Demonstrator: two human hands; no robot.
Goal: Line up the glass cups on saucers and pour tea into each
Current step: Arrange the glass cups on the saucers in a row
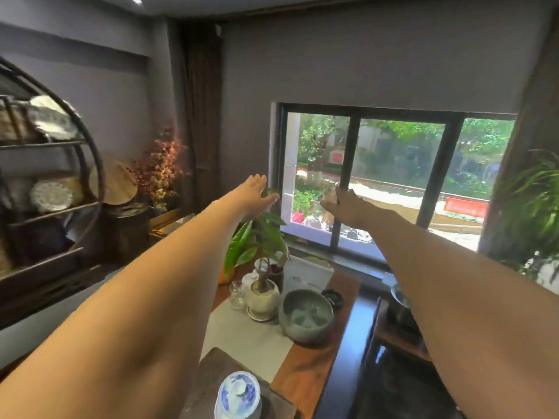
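Both my arms are stretched straight out over the tea table toward the window. My left hand (257, 196) is flat, palm down, fingers apart, holding nothing. My right hand (348, 207) is likewise flat and empty in front of the window frame. Below my left forearm stands a blue-and-white lidded porcelain cup (238, 396) on a dark tea tray (208, 376). A small clear glass jar (237, 293) stands beside the potted plant. I see no saucers.
On the wooden table (311, 367) lie a pale runner (251, 337), a green ceramic bowl (306, 317), and a potted plant in a white pot (262, 294). A metal pot (400, 300) sits at right. A round display shelf (51, 182) stands at left.
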